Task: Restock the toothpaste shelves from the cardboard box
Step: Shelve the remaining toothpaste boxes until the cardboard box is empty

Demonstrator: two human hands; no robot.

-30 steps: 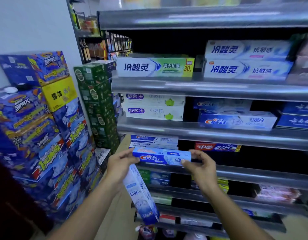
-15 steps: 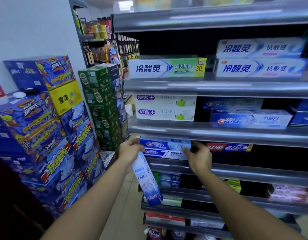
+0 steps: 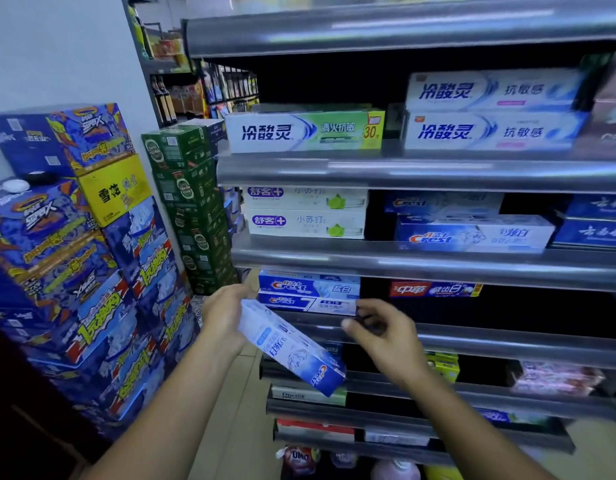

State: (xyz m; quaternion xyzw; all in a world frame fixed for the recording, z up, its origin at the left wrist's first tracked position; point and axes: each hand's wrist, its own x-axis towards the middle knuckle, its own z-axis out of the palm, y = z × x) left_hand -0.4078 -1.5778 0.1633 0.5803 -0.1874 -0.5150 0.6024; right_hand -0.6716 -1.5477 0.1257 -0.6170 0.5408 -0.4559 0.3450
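Note:
My left hand [image 3: 223,315] grips one end of a white and blue Crest toothpaste box [image 3: 292,348], which slants down to the right in front of the shelves. My right hand [image 3: 382,336] hovers just right of that box with loosely curled fingers and holds nothing. Behind the hands, two blue Crest boxes [image 3: 308,294] lie stacked at the left end of the third shelf [image 3: 473,341]. A red and blue toothpaste box [image 3: 434,289] lies further right on the same shelf. The cardboard box is not in view.
Higher shelves hold white and green toothpaste boxes [image 3: 305,131] and more Crest boxes [image 3: 473,233]. Stacked blue drink cartons [image 3: 74,254] and green beer cartons [image 3: 192,202] stand at the left. Lower shelves [image 3: 403,410] carry a few boxes. A tiled floor strip [image 3: 237,427] runs between cartons and shelving.
My right hand has let go of the blue Crest box, which now lies on the third shelf, and drawn back. My left hand has swung its box up toward the right.

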